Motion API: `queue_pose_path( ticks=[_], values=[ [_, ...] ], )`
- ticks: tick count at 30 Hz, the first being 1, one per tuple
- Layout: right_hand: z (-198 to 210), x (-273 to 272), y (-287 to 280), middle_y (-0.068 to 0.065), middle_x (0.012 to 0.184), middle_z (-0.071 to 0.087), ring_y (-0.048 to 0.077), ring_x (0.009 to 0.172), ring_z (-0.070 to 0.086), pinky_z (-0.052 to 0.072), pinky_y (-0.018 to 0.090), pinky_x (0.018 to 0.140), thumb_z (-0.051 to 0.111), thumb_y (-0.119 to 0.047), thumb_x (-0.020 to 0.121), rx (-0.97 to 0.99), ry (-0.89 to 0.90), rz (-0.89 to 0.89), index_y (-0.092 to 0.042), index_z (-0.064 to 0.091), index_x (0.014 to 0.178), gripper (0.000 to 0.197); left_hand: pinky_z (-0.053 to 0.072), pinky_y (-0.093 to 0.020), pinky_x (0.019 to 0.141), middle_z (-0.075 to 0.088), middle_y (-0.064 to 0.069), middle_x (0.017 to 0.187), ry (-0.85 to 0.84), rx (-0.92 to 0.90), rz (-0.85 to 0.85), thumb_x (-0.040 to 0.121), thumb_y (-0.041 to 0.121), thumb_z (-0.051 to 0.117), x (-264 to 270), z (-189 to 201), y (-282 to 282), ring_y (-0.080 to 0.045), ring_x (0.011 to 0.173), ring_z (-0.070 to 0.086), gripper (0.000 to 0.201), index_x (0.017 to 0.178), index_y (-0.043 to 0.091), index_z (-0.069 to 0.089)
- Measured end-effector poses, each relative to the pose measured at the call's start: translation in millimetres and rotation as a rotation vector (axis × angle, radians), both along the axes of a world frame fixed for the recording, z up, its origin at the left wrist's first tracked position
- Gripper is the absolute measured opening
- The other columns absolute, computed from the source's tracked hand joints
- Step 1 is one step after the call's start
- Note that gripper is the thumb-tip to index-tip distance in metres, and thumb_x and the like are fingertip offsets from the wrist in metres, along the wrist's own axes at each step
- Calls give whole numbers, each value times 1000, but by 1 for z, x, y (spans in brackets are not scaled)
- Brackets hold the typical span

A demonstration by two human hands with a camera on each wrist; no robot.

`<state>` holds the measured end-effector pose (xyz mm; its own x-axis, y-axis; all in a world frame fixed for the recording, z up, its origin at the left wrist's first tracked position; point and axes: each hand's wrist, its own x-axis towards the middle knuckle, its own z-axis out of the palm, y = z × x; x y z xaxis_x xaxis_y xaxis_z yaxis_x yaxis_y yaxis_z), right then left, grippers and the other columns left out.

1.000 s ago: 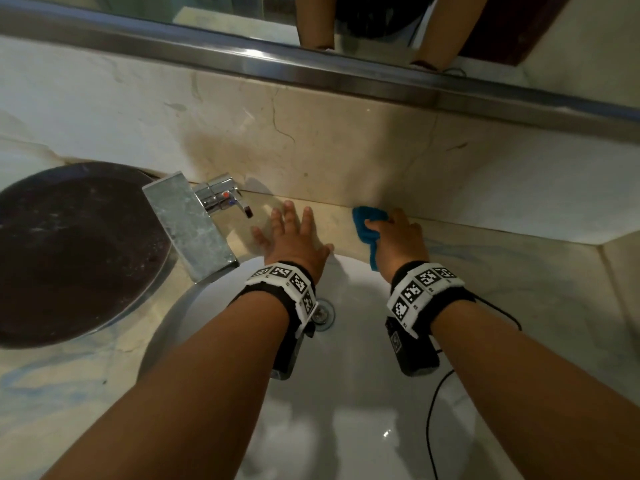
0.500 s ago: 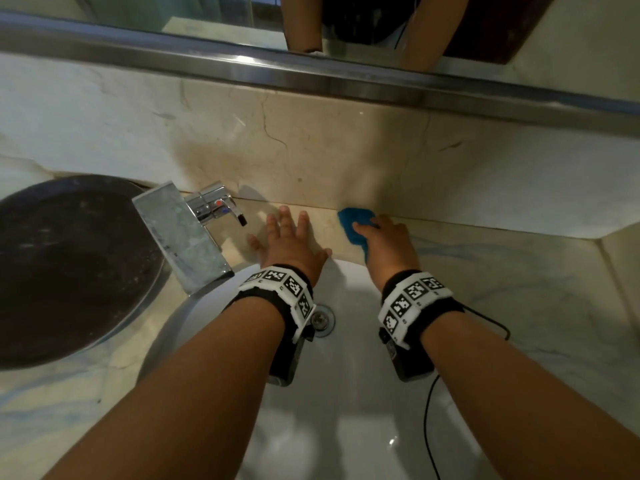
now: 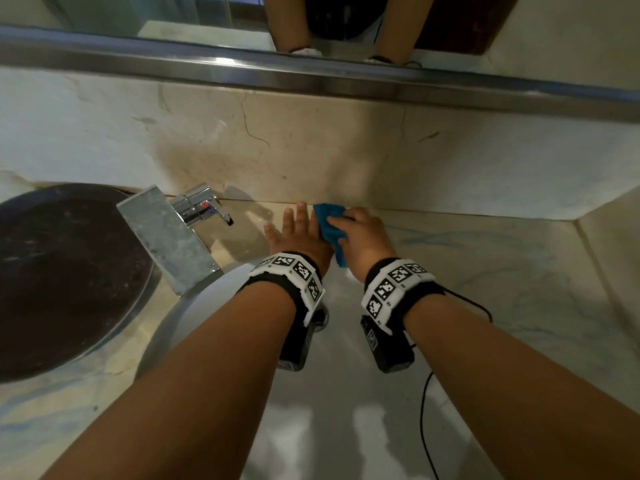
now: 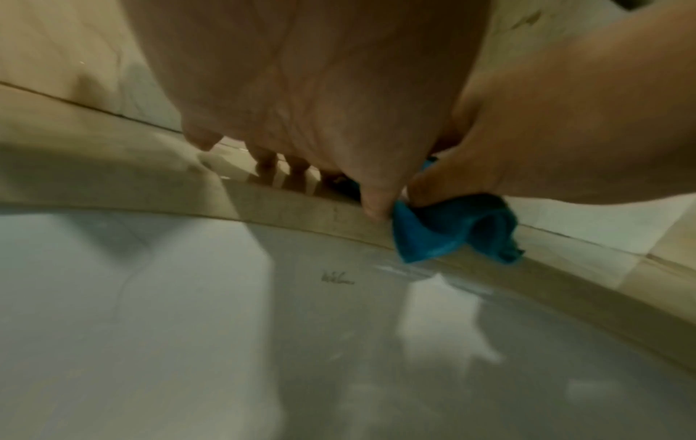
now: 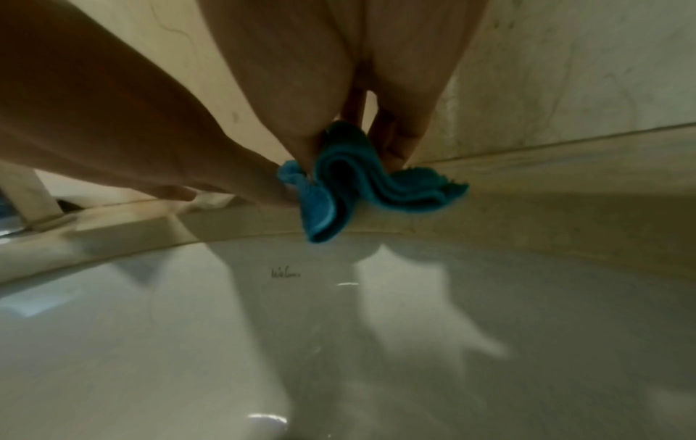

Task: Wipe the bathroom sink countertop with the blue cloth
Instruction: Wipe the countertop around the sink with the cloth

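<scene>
The blue cloth (image 3: 329,227) lies bunched on the beige marble countertop (image 3: 485,258) behind the white sink basin (image 3: 346,427). My right hand (image 3: 360,233) grips the cloth with curled fingers and presses it on the counter's back strip. A fold of the cloth (image 5: 339,190) hangs over the basin's rim. My left hand (image 3: 294,233) rests flat on the counter with straight fingers, right beside the cloth and touching the right hand. In the left wrist view the cloth (image 4: 452,229) sits just right of my left thumb.
A chrome faucet (image 3: 173,233) with a lever handle (image 3: 204,209) stands left of my hands. A dark round basin (image 3: 62,271) fills the far left. The marble backsplash (image 3: 311,150) and a metal mirror ledge (image 3: 311,77) rise behind. A black cable (image 3: 424,427) trails from my right wrist.
My right hand has slid the cloth leftward along the back of the counter until it meets the left hand. The left hand has stayed flat in about the same place.
</scene>
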<state>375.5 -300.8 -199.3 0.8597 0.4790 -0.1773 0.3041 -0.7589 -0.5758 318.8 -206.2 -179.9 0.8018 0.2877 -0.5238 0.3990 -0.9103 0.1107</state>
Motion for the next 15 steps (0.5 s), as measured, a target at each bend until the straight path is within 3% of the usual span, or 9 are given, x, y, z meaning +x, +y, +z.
queue_pose_path(
  ticks=[4, 5, 7, 10, 12, 15],
  values=[
    [-3, 7, -6, 17, 128, 44, 30, 111, 52, 39, 29, 100, 55, -29, 90, -84, -18, -8, -14, 55, 115, 29, 0, -54, 116, -24, 1, 155, -37, -27, -29, 98, 49, 27, -5, -4, 11, -21, 145, -16, 70, 148, 24, -15],
    [-4, 12, -12, 15, 130, 42, 30, 114, 49, 35, 25, 99, 52, -27, 91, -102, -29, -9, -15, 53, 122, 33, -1, -54, 116, -23, 1, 156, -53, -36, -27, 97, 50, 28, -5, -4, 12, -21, 145, -15, 71, 148, 25, -14],
    [-5, 18, -34, 13, 137, 37, 34, 119, 42, 33, 28, 100, 49, -16, 92, -266, -86, -13, -18, 45, 134, 41, 0, -54, 116, -20, 2, 156, -78, -55, -20, 97, 50, 31, -6, -4, 12, -21, 145, -13, 72, 149, 25, -11],
    [2, 25, -54, 9, 138, 36, 34, 115, 44, 32, 35, 98, 50, -15, 90, -485, -192, -11, -25, 41, 136, 48, 1, -56, 115, -17, 2, 157, -102, -78, -14, 96, 50, 35, -4, -4, 13, -21, 146, -11, 73, 150, 25, -7],
    [7, 29, -49, 9, 137, 38, 33, 117, 44, 33, 35, 100, 50, -14, 90, -455, -150, -27, -23, 45, 133, 45, 1, -57, 115, -18, 2, 157, -94, -85, -9, 95, 51, 35, -3, -3, 13, -22, 145, -12, 73, 150, 25, -7],
    [8, 22, -28, 13, 135, 43, 35, 121, 44, 37, 38, 105, 52, -8, 89, -198, -74, -20, -13, 51, 129, 40, 0, -58, 114, -19, 2, 157, -67, -89, 8, 96, 53, 32, 1, -2, 11, -23, 145, -13, 72, 149, 26, -8]
  ],
)
